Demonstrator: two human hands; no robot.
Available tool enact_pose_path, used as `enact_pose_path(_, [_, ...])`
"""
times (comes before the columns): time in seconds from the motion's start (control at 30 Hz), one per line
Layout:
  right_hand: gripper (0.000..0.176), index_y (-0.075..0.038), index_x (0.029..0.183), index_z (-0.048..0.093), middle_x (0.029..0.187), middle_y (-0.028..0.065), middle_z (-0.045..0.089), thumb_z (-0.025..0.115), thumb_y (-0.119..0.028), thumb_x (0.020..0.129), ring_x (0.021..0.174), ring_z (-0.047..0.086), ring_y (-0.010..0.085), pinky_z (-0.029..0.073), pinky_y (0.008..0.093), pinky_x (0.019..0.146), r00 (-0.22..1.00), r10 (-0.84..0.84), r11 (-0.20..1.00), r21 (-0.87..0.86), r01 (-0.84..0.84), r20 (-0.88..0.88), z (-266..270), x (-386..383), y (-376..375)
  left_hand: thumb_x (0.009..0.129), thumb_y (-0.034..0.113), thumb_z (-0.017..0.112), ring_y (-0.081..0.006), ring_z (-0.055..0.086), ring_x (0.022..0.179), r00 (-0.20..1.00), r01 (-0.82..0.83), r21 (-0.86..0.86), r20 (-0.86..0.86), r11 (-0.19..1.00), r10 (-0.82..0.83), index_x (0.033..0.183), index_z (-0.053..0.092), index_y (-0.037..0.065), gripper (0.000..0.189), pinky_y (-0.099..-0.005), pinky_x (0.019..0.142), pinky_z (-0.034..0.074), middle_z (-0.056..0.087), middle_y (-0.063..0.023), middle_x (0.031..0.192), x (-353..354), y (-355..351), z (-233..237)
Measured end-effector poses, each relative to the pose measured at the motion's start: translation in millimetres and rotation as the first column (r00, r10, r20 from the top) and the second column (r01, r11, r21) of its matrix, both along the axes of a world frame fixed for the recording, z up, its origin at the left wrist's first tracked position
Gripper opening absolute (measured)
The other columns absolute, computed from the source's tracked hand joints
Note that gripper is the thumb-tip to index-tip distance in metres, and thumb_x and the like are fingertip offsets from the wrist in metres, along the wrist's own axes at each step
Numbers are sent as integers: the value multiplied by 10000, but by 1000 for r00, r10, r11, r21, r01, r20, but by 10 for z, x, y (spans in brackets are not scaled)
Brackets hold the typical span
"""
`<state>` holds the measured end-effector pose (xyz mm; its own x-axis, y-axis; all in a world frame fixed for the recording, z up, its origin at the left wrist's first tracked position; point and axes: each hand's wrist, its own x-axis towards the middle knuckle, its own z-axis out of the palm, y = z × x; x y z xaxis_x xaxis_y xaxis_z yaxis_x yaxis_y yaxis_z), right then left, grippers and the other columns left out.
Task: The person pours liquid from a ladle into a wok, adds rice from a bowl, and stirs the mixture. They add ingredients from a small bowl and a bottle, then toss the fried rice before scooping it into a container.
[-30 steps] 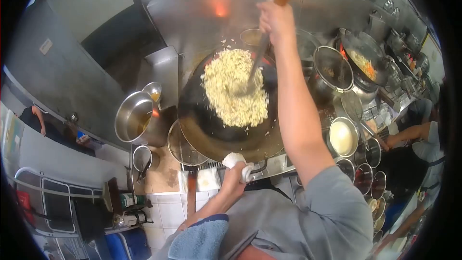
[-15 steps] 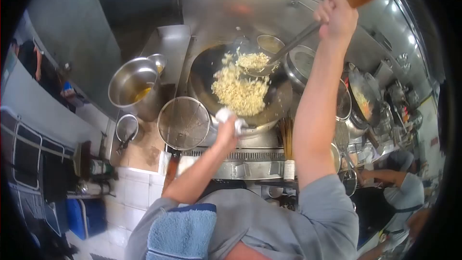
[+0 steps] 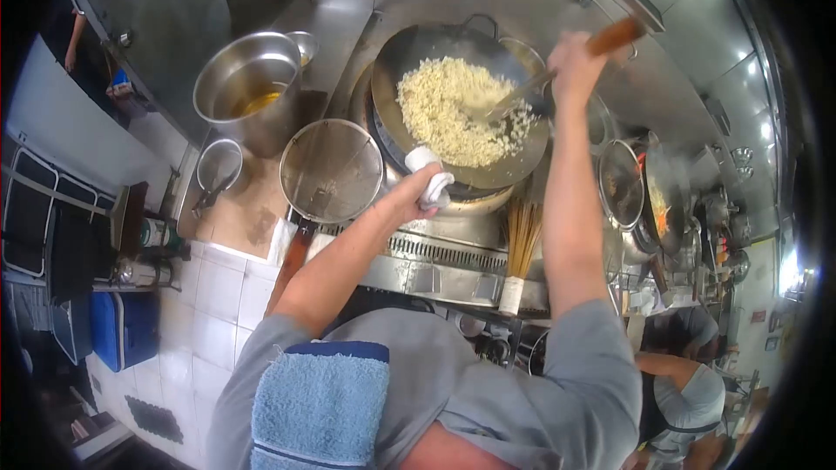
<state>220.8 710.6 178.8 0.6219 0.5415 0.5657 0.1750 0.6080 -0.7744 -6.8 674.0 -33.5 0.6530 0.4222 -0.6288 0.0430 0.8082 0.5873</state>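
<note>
In the head view my right hand [image 3: 575,70] grips a wok ladle with a wooden-ended handle [image 3: 616,36]. Its metal end reaches into pale, rice-like chopped food [image 3: 444,113] and is partly blurred. The food lies in a large dark wok [image 3: 514,170], with some pieces blurred at its right side. At the wok's near rim, my left hand [image 3: 419,194] is closed around a folded white cloth [image 3: 435,188]. The cloth covers whatever part of the wok lies under it.
Left of the wok are a round wire strainer [image 3: 331,135], a deep steel pot [image 3: 213,109] with yellow liquid and a small metal pot [image 3: 219,165]. A bamboo brush [image 3: 522,239] stands at the front right. Another wok [image 3: 666,200] and a person [image 3: 688,400] are farther right.
The ladle, earlier raised with food in it, is now down in the wok. The wok has tilted and its far handle shows. My right hand is lower, and the camera view has shifted.
</note>
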Motion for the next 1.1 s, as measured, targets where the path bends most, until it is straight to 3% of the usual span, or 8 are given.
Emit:
enact_pose_path(0.07, [262, -103, 643, 388, 477, -55, 302, 571, 35, 772, 347, 270, 73, 182, 233, 352, 999, -12, 999, 39, 13, -39, 529, 45, 2, 792, 478, 560, -112, 555, 643, 997, 3, 30, -71, 1000, 0, 853, 602, 195, 292, -258, 482, 444, 581, 33, 729, -13, 10, 142])
enact_pose_path(0.2, [206, -77, 661, 417, 478, -56, 312, 557, 29, 768, 345, 282, 71, 208, 254, 353, 973, 67, 997, 47, -58, -220, -7, 46, 348, 787, 440, 554, -105, 541, 650, 1000, 5, -3, -7, 1000, -5, 878, 603, 193, 268, -239, 478, 420, 576, 35, 746, 36, 11, 14])
enact_pose_path(0.37, [284, -107, 592, 386, 461, -59, 287, 570, -13, 786, 340, 250, 64, 193, 233, 362, 965, 248, 965, -68, -254, -89, 648, -287, 70, 785, 432, 551, -83, 510, 641, 999, 34, 79, -17, 996, -33, 877, 592, 195, 258, -217, 462, 384, 567, 36, 742, 13, 88, 70])
enact_pose_path(0.6, [327, -132, 594, 340, 450, -36, 279, 518, 24, 820, 337, 247, 89, 181, 273, 337, 983, 185, 982, 34, -184, -21, -15, -211, -16, 894, 430, 486, -129, 548, 681, 988, 151, 181, 16, 972, -157, 994, 553, 237, 228, -232, 431, 379, 576, 44, 834, 9, 104, -148])
enact_pose_path(0.67, [312, -116, 611, 343, 460, -20, 294, 517, 25, 828, 353, 276, 102, 212, 282, 355, 960, 265, 963, -18, -267, -91, 154, -238, -540, 905, 436, 475, -136, 568, 687, 994, 110, -19, -14, 994, -111, 1008, 555, 227, 246, -238, 419, 383, 581, 42, 838, 33, 133, -93])
enact_pose_path(0.87, [293, -106, 619, 382, 482, -24, 300, 512, 13, 852, 364, 288, 86, 201, 268, 353, 987, 69, 997, 43, -64, -148, -141, -86, -137, 862, 426, 541, -119, 617, 719, 997, 70, -18, 37, 997, -69, 955, 589, 211, 239, -210, 432, 367, 605, 47, 804, 39, 105, -87])
enact_pose_path(0.97, [311, -131, 611, 351, 483, -24, 293, 522, -30, 851, 369, 276, 83, 204, 273, 353, 984, 16, 998, 54, -26, 175, -193, -253, -713, 849, 353, 545, -118, 634, 742, 997, 37, -22, 61, 999, -36, 905, 605, 195, 178, -218, 429, 372, 615, 42, 757, 30, 108, -86])
enact_pose_path(1.1, [314, -133, 574, 359, 453, -25, 303, 530, -48, 823, 367, 286, 64, 208, 253, 353, 992, -88, 988, 119, 99, -94, 46, 160, -5, 852, 352, 539, -103, 583, 633, 998, 13, -43, 57, 999, -11, 890, 594, 199, 168, -212, 436, 367, 600, 48, 754, 41, 75, -165])
